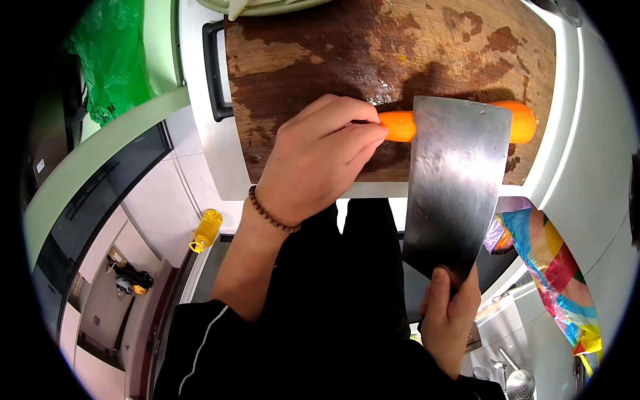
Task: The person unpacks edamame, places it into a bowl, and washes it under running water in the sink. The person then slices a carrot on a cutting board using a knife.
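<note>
A peeled-looking orange carrot (522, 123) lies crosswise near the front edge of a wet wooden cutting board (307, 60). My left hand (320, 150), with a beaded bracelet on its wrist, pinches the carrot's thin left end between closed fingers. In my right hand (451, 313) is the handle of a broad cleaver (460, 180). Its blade extends over the carrot and hides the middle of it; whether the edge touches the carrot I cannot tell. The handle is mostly covered by my fingers.
Part of a pale green dish (280, 8) shows at the board's far left edge. A green plastic bag (110, 60) hangs at left, and a bottle of yellow oil (207, 229) stands lower left. Colourful bags (553, 267) and a slotted metal ladle (520, 383) are at right.
</note>
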A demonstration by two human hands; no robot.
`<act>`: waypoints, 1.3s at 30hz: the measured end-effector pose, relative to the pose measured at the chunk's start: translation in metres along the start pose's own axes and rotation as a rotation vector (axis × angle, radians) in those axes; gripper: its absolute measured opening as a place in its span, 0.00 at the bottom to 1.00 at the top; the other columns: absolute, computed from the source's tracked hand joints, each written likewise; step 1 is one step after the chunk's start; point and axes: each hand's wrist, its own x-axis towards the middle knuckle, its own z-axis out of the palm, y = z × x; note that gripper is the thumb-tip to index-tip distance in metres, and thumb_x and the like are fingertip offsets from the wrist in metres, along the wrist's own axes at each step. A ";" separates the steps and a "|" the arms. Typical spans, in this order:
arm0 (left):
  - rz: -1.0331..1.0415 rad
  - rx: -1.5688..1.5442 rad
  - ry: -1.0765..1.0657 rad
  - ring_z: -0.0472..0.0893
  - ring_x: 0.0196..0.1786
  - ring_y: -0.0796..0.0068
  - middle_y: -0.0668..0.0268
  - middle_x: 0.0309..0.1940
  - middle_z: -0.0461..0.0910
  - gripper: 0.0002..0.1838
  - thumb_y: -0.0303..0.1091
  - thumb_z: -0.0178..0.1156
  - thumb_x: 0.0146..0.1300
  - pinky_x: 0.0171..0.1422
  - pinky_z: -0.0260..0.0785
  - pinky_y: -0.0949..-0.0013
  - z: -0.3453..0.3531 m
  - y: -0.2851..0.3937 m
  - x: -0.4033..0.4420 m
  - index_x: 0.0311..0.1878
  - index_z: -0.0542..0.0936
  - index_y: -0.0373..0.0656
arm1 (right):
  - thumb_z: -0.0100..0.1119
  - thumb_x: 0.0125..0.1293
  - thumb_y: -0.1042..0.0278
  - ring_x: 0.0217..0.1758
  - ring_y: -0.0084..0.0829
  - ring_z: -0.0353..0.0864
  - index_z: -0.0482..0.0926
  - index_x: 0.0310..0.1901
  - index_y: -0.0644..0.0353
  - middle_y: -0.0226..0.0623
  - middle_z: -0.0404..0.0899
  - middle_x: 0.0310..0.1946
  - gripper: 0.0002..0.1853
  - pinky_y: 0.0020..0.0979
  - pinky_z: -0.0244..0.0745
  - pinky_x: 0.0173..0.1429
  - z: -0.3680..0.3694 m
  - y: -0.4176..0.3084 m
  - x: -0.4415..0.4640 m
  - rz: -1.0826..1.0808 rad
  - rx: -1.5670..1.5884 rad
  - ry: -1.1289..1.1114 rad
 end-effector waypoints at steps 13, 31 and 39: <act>-0.118 -0.032 -0.018 0.85 0.40 0.63 0.62 0.41 0.85 0.11 0.22 0.74 0.54 0.45 0.78 0.68 -0.001 0.003 -0.003 0.41 0.86 0.38 | 0.55 0.75 0.73 0.26 0.52 0.82 0.72 0.47 0.72 0.53 0.84 0.29 0.09 0.41 0.70 0.30 0.028 -0.003 0.038 -0.100 0.020 -0.117; -0.588 0.029 0.072 0.74 0.44 0.77 0.64 0.43 0.80 0.25 0.21 0.73 0.53 0.51 0.70 0.73 -0.024 0.022 0.010 0.53 0.74 0.39 | 0.55 0.76 0.71 0.20 0.29 0.79 0.74 0.46 0.69 0.37 0.78 0.20 0.09 0.33 0.69 0.25 0.008 0.006 0.037 -0.241 0.221 -0.012; -0.096 0.084 -0.008 0.84 0.44 0.64 0.63 0.45 0.83 0.15 0.25 0.76 0.52 0.49 0.78 0.66 0.014 0.030 0.010 0.44 0.85 0.41 | 0.54 0.77 0.73 0.15 0.17 0.69 0.73 0.41 0.67 0.28 0.71 0.15 0.06 0.24 0.60 0.21 -0.039 0.019 0.027 -0.092 0.214 -0.039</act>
